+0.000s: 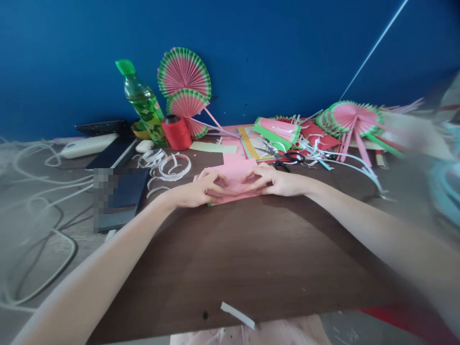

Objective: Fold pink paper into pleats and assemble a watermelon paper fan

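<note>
Two hands (197, 189) (282, 182) pinch pink paper (235, 171) along its near edge.

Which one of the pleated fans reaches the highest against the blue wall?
The round fan right of the bottle: its rim tops the lower fan overlapping it and the right-hand fans.

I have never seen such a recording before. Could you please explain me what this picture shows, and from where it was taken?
There is no machine here: you see a person's bare left hand and right hand. The only picture comes from a camera worn on the head, looking forward and down, so the forearms enter from below. Both hands hold pink paper on a brown table, fingers along its near edge. Behind, on the left, stand a green bottle and a red spool; on the right lie scissors. A pleated fan leans near the blue wall.
</note>
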Motion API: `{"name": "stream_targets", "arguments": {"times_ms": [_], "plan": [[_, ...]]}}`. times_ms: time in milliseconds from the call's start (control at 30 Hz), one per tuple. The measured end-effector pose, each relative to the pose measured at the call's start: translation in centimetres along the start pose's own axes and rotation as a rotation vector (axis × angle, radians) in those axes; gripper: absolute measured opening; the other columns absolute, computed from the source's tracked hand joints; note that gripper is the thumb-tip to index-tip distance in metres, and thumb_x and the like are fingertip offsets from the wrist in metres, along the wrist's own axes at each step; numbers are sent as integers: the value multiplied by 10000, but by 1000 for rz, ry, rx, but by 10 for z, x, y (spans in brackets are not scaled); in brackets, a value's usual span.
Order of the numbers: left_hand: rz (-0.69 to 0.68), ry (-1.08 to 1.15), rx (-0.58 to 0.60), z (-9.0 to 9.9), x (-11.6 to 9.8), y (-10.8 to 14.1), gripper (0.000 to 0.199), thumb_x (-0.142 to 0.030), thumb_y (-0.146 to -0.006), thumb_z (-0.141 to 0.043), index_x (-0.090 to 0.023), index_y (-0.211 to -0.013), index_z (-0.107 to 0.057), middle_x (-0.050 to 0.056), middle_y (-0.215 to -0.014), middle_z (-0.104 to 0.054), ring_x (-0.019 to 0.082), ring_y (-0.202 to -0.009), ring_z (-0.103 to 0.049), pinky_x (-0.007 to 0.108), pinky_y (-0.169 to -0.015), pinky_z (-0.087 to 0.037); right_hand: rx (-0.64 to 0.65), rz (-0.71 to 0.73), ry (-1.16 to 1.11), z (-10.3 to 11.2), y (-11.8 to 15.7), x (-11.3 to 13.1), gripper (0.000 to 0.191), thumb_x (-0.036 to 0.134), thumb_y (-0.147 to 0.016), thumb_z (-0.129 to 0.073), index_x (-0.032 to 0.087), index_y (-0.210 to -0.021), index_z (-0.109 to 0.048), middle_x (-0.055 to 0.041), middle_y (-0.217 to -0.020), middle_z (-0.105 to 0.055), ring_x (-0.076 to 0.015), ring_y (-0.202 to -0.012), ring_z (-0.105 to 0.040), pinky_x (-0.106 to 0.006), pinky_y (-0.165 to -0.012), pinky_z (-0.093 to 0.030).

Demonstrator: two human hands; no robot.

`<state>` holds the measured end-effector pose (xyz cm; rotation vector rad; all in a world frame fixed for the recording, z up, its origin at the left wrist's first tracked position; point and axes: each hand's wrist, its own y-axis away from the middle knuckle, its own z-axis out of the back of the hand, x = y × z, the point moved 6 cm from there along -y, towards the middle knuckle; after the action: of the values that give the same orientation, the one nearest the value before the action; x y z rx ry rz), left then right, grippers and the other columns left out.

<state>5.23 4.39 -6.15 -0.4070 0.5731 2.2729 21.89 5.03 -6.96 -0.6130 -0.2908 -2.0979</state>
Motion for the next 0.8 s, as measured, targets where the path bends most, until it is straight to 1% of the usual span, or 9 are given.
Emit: {"name": "stream_targets", "arguments": {"times_ms": [100, 233, 300, 400, 533, 667, 800], "plan": [[-7, -7, 3, 1, 1, 1, 344, -287, -841, -492, -398, -1157, -573, 4, -1242, -412, 219, -1228, -259, 486, -1083, -62, 11, -4, 5, -1, 0, -1, 326, 204, -836, -535, 342, -1118, -622, -28, -1248, -499, -219, -1123, -381, -450, -1033, -221], [-30, -6, 35, 1, 3, 2, 379, -231, -854, -449, -401, -1176, -557, -8, -1256, -421, 198, -1233, -277, 421, -1093, -119, 31, -34, 11, -2, 1, -3, 362, 174, -831, -523, 359, -1128, -612, -15, -1282, -476, -219, -1135, -371, -463, -1044, -201], [-51, -8, 45, 1, 4, 2, 401, -217, -855, -437, -408, -1192, -541, -13, -1278, -409, 199, -1249, -262, 409, -1096, -124, 41, -48, 17, -2, 1, -3, 367, 179, -834, -518, 363, -1140, -602, -15, -1281, -478, -221, -1133, -369, -468, -1044, -199], [-54, -11, 59, 1, 5, 2, 401, -235, -858, -434, -402, -1211, -524, -12, -1304, -388, 214, -1270, -223, 423, -1100, -105, 43, -40, 33, -2, 1, -2, 369, 188, -841, -510, 377, -1148, -592, -11, -1273, -477, -222, -1125, -363, -463, -1042, -204], [-28, -42, 94, 0, 2, 2, 399, -228, -853, -427, -405, -1191, -543, -15, -1319, -363, 219, -1269, -221, 434, -1101, -92, 30, -25, 42, -2, 1, -1, 403, 186, -848, -493, 401, -1184, -551, -11, -1249, -483, -219, -1104, -367, -465, -1033, -214], [10, -87, 98, 0, -1, 3, 413, -180, -839, -424, -392, -1159, -575, -13, -1333, -349, 224, -1282, -205, 433, -1103, -90, 60, -30, 28, -3, 1, -2, 380, 172, -841, -489, 385, -1138, -593, -14, -1274, -466, -223, -1126, -357, -475, -1036, -209], [-4, -125, 91, 0, -4, 5, 442, -145, -833, -400, -399, -1145, -584, -19, -1353, -351, 223, -1286, -207, 453, -1095, -107, 64, -28, 48, -3, 1, 1, 358, 178, -851, -470, 387, -1104, -614, -18, -1281, -461, -230, -1129, -344, -484, -1030, -212]]}}
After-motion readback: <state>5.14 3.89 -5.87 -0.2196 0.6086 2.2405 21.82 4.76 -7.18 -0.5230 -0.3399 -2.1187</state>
